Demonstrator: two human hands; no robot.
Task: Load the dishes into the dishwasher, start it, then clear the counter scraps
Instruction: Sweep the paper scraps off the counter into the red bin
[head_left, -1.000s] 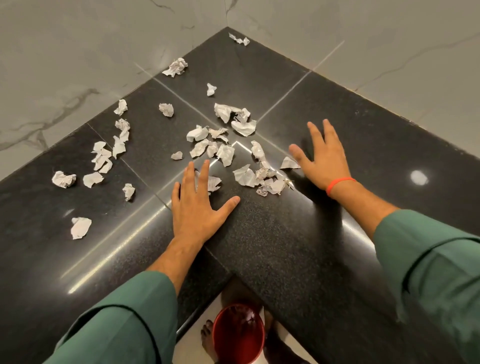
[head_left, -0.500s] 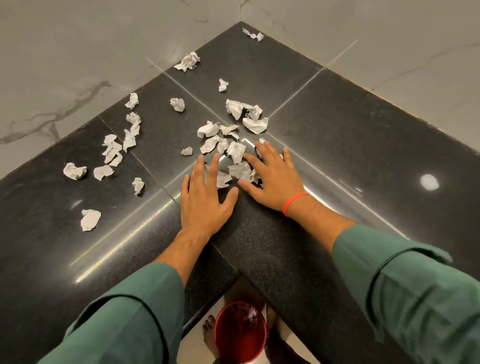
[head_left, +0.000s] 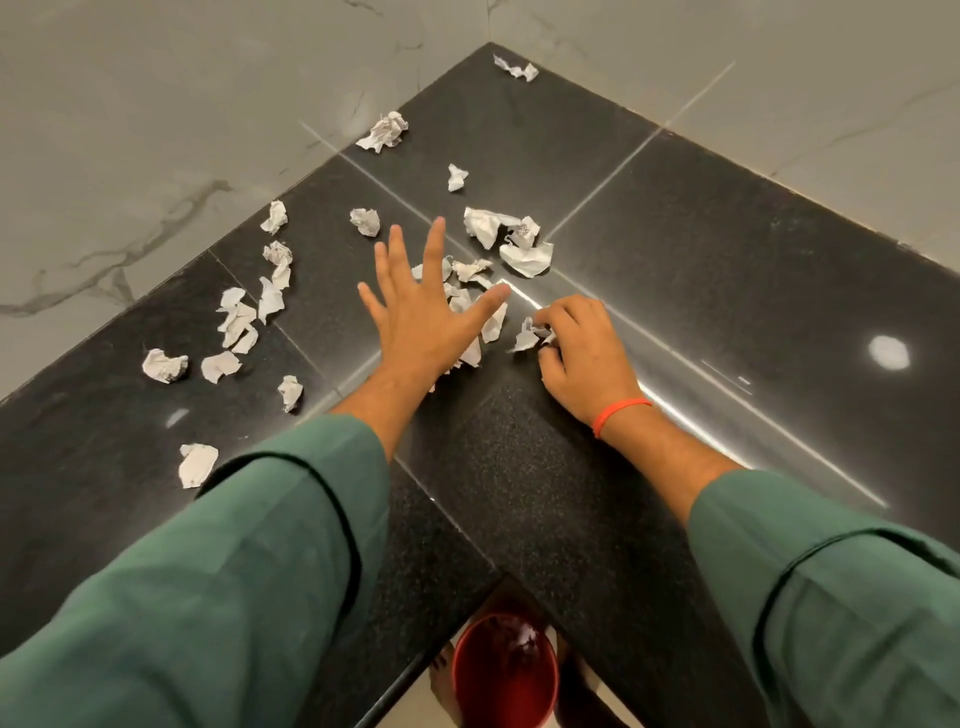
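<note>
Scraps (head_left: 475, 293) at twelve o'clock: left hand (head_left: 421, 317) spread flat should rake toward right hand (head_left: 582, 353), curled gripping paper

right hand (head_left: 587, 353) clutched scraps (head_left: 530, 335), left hand (head_left: 421, 317) advanced

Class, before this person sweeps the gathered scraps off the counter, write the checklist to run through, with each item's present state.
1. Right hand has a grip on paper scraps: ok.
2. Left hand open, spread over the middle pile: ok.
3. Red bin below the counter corner: ok.
4. All scraps gathered: not ok, left-side scraps lie apart.
5. Room left in the bin: cannot tell.
</note>
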